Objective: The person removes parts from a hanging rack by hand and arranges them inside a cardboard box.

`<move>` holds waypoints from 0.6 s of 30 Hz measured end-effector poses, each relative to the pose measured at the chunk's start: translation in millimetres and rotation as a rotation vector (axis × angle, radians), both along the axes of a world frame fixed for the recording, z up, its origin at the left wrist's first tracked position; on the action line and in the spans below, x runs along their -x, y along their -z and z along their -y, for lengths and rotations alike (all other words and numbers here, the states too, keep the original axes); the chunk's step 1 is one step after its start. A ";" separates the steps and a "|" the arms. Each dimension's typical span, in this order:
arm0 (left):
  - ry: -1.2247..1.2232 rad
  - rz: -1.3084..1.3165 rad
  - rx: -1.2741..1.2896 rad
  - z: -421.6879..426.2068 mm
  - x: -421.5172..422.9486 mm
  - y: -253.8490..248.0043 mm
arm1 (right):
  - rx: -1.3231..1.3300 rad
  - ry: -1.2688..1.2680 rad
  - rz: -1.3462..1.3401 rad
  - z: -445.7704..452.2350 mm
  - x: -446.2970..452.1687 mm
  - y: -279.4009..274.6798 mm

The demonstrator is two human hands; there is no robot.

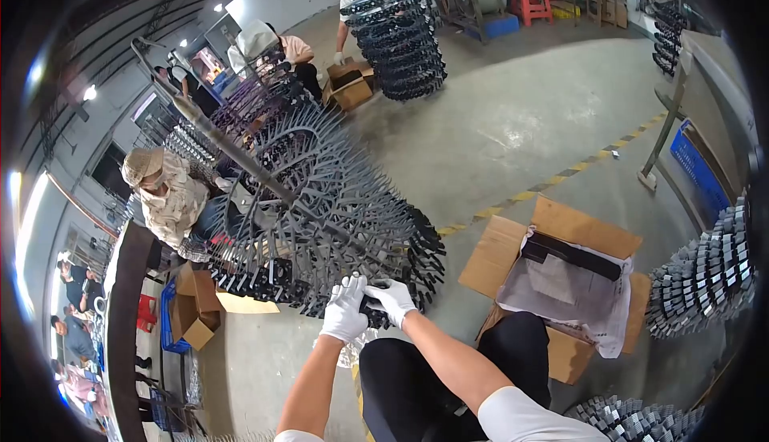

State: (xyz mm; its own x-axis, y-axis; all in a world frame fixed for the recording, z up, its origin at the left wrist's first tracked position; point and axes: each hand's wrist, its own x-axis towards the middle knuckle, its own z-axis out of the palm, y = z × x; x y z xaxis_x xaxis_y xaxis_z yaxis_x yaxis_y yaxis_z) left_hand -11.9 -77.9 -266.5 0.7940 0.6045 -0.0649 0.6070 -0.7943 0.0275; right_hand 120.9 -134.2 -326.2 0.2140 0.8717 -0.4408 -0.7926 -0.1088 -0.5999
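In front of me stands a large round rack [320, 177] with many prongs fanning out around a central metal pole [240, 157]. Small black parts [276, 270] hang along its lower edge. My left hand [346, 310], in a white glove, is at the near lower edge with its fingers curled. Close beside it, my right hand [392, 302], also gloved, has its fingers bent inward towards the left one. Between and under the hands a dark part [374, 314] shows; the gloves hide most of it, and both hands appear closed on it.
An open cardboard box [489, 258] with white lining and black pieces inside sits at my right. More loaded racks [705, 274] stand on the right. A person in a patterned shirt [172, 201] works across the rack; another box [196, 302] lies on the left.
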 end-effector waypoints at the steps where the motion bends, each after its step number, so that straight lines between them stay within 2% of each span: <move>1: -0.004 -0.013 0.006 2.3 -1.9 -4.4 | 0.009 0.006 0.002 1.1 -1.0 0.3; 5: -0.002 -0.014 0.027 -0.2 -1.5 -2.7 | 0.068 0.100 -0.020 13.9 -4.2 8.8; 8: 0.035 -0.019 -0.057 -0.5 5.0 1.9 | 0.019 0.041 -0.045 16.2 16.5 7.9; 9: 0.033 -0.095 -0.147 1.5 5.5 -1.8 | -0.045 0.004 -0.060 12.4 21.9 9.0; 12: -0.172 0.047 0.023 8.0 15.7 -2.7 | -0.014 0.043 -0.168 2.3 37.3 9.9; 16: -0.082 0.073 0.020 3.1 26.0 0.5 | -0.032 0.048 -0.138 -3.6 44.0 9.9; 18: -0.085 0.088 0.034 2.9 26.3 3.4 | -0.052 0.033 -0.210 -6.4 42.9 13.4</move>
State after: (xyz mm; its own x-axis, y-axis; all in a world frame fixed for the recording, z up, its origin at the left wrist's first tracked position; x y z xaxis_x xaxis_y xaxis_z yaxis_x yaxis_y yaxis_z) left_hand -38.2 -80.8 -269.9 0.7433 0.6687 -0.0188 0.6664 -0.7376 0.1091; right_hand 78.0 -127.8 -339.6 0.1509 0.8883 -0.4337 -0.9034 -0.0542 -0.4253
